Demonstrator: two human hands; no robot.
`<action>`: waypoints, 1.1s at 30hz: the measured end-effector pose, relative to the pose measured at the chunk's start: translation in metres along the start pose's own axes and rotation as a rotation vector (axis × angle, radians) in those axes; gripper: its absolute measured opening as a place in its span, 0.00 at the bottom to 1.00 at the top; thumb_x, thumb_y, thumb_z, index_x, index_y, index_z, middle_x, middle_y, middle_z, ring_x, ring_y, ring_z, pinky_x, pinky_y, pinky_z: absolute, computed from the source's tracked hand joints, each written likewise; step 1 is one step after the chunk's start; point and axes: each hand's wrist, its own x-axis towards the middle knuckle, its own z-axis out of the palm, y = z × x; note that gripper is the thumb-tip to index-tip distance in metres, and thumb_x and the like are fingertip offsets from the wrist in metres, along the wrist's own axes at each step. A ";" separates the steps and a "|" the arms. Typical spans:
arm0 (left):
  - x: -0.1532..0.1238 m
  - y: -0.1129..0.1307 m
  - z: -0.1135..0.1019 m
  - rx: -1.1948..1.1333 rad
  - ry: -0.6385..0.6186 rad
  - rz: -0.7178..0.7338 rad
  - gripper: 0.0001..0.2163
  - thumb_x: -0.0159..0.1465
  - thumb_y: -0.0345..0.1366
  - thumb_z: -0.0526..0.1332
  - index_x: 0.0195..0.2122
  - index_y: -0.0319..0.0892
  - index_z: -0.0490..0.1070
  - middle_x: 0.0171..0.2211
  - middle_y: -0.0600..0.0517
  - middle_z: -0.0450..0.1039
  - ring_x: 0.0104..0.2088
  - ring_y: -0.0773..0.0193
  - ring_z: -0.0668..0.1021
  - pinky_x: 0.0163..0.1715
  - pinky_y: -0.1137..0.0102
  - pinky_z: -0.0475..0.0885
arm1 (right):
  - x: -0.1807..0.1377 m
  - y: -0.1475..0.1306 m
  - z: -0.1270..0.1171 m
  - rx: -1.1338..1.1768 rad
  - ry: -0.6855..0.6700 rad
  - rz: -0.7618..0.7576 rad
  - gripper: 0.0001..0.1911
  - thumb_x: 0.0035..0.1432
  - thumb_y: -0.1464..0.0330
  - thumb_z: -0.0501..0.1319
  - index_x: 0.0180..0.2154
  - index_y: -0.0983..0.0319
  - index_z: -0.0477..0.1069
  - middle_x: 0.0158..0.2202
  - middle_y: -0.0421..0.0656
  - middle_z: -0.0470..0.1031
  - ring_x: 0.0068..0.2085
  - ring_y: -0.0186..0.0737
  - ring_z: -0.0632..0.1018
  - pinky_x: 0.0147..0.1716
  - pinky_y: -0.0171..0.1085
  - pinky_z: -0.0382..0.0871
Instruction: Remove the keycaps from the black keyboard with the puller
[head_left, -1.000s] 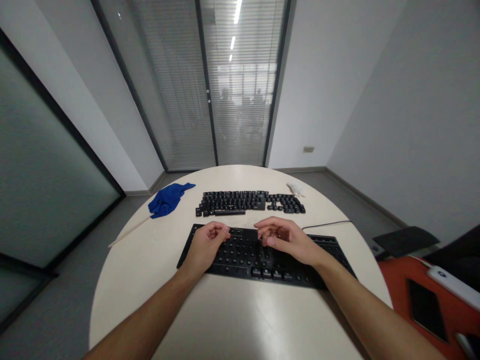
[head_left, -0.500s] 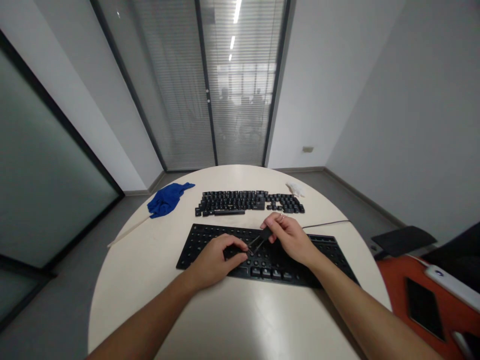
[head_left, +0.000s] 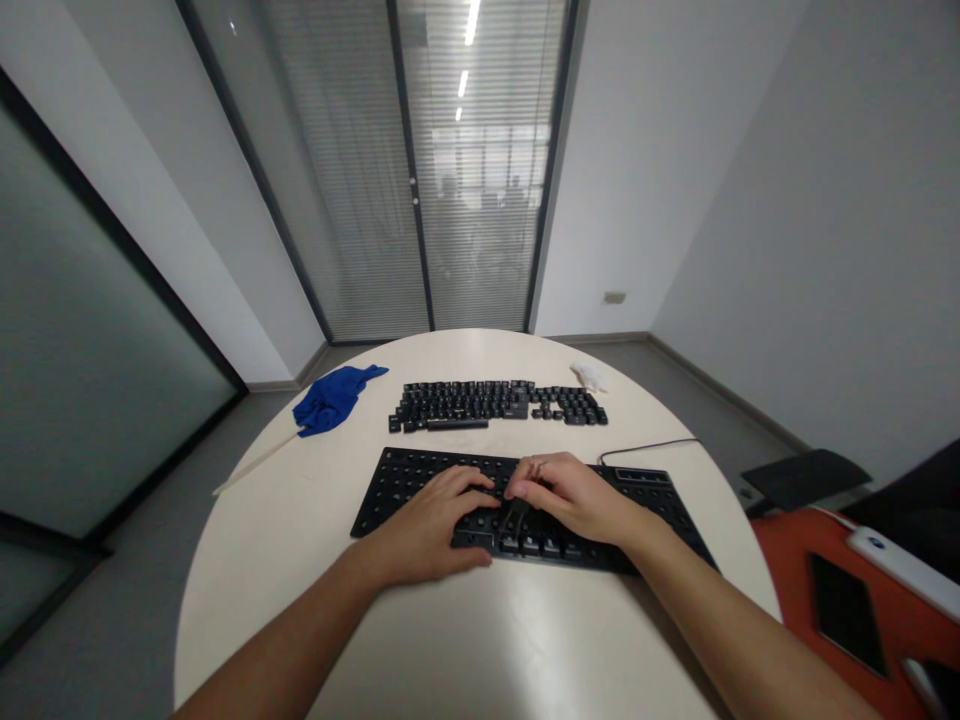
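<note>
A black keyboard [head_left: 394, 487], mostly stripped of its caps, lies across the table before me. Several keycaps [head_left: 531, 546] are seated in its front row. My right hand [head_left: 577, 498] grips a keycap puller [head_left: 516, 513] by its dark handle, with the wire end pointing down at the front-row caps. Whether the wires are hooked on a cap I cannot tell. Resting on the keyboard's left half, my left hand [head_left: 424, 522] has its fingers spread, its thumb along the front edge, and holds nothing.
Loose keycaps [head_left: 465, 403] stand arranged in keyboard order behind the keyboard. A blue cloth [head_left: 334, 400] on a wooden stick [head_left: 255, 465] lies at left, a white crumpled piece [head_left: 590, 377] at back right. The keyboard's cable [head_left: 649, 445] trails right. A phone [head_left: 847, 612] rests on an orange seat.
My right hand has lowered the keycap puller and turned it from pointing left to pointing down at the front row. My left hand has let go of the wire ends and spread its fingers.
</note>
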 end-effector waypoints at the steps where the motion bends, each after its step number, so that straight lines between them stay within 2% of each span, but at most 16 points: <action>1: 0.000 0.000 0.000 -0.006 0.000 -0.003 0.26 0.57 0.40 0.70 0.57 0.49 0.69 0.58 0.44 0.66 0.61 0.50 0.65 0.62 0.51 0.60 | 0.000 -0.001 0.000 -0.022 -0.008 -0.016 0.18 0.69 0.58 0.53 0.37 0.63 0.75 0.33 0.44 0.79 0.33 0.36 0.77 0.36 0.33 0.67; 8: 0.002 0.004 -0.001 -0.002 -0.008 -0.024 0.24 0.54 0.37 0.71 0.53 0.48 0.71 0.56 0.46 0.66 0.59 0.51 0.67 0.61 0.54 0.62 | 0.001 -0.012 0.002 -0.113 -0.103 -0.149 0.17 0.68 0.59 0.55 0.38 0.63 0.77 0.35 0.45 0.79 0.35 0.37 0.77 0.39 0.33 0.68; 14: 0.003 0.004 -0.001 0.008 0.015 0.011 0.19 0.58 0.37 0.68 0.50 0.46 0.72 0.54 0.45 0.67 0.58 0.52 0.68 0.60 0.55 0.62 | -0.001 -0.021 0.002 -0.088 -0.162 -0.260 0.15 0.63 0.57 0.61 0.38 0.60 0.80 0.34 0.45 0.77 0.36 0.37 0.77 0.37 0.32 0.68; 17: 0.002 0.004 -0.001 0.020 0.005 0.010 0.20 0.57 0.38 0.69 0.51 0.47 0.72 0.55 0.45 0.67 0.58 0.52 0.67 0.60 0.55 0.62 | -0.001 -0.017 0.000 0.014 -0.149 -0.220 0.15 0.61 0.57 0.62 0.38 0.61 0.81 0.36 0.46 0.78 0.38 0.38 0.78 0.39 0.34 0.70; 23: 0.004 0.010 0.005 0.106 0.041 -0.010 0.20 0.57 0.41 0.69 0.50 0.44 0.71 0.53 0.43 0.67 0.57 0.50 0.67 0.59 0.52 0.62 | -0.001 -0.003 -0.006 0.147 -0.163 -0.057 0.16 0.59 0.56 0.65 0.37 0.63 0.81 0.37 0.46 0.82 0.35 0.38 0.79 0.35 0.34 0.70; 30: 0.007 0.009 0.013 0.080 0.081 0.005 0.21 0.55 0.41 0.70 0.49 0.44 0.71 0.52 0.44 0.66 0.56 0.50 0.67 0.56 0.54 0.66 | -0.005 0.009 -0.006 0.172 -0.186 0.134 0.19 0.58 0.54 0.65 0.40 0.63 0.79 0.24 0.39 0.76 0.24 0.33 0.72 0.23 0.31 0.61; 33: 0.007 0.007 0.013 0.085 0.081 0.011 0.23 0.56 0.40 0.70 0.51 0.44 0.70 0.53 0.44 0.65 0.56 0.51 0.67 0.57 0.54 0.66 | -0.005 0.012 -0.005 0.229 -0.192 0.179 0.19 0.58 0.55 0.65 0.39 0.64 0.78 0.24 0.39 0.76 0.24 0.32 0.72 0.22 0.30 0.60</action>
